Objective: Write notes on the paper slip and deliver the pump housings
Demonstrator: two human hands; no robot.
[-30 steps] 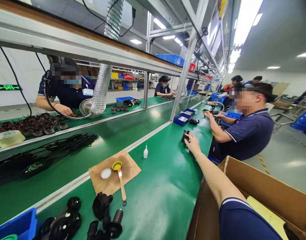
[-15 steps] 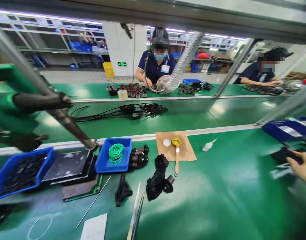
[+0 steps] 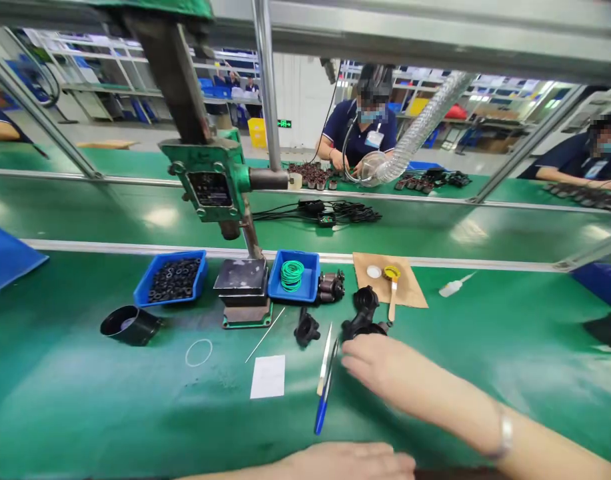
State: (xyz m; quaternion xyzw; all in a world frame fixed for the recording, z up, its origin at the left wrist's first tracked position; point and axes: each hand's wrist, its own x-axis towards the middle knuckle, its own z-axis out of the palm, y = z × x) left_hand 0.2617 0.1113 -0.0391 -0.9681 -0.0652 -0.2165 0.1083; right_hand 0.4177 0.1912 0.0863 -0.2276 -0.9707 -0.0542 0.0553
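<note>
My right hand point(image 3: 372, 363), with a silvery band on its wrist, reaches in from the right, palm down. Its fingers are extended at the near edge of a cluster of black plastic parts point(image 3: 366, 300) and hide some of it; I cannot tell whether they touch it. My left hand point(image 3: 358, 460) lies low at the front edge, fingers stretched out, holding nothing visible. Left of my right hand lie a pointed pale stick point(image 3: 325, 360) and a blue-ended pen-like tool point(image 3: 322, 413). A single black plastic part point(image 3: 306, 328) sits beyond them.
A blue bin point(image 3: 312, 293) holds green rings; another blue bin point(image 3: 141, 291) holds black rings. Between them stands a green press point(image 3: 205, 180) over a metal block point(image 3: 241, 277). A brush point(image 3: 394, 300) rests on brown paper point(image 3: 415, 293). A black cup point(image 3: 130, 327) lies left.
My right hand has let go of the dark item at the far right and moved left to the black parts. My left hand has entered at the bottom. The view has swung left.
</note>
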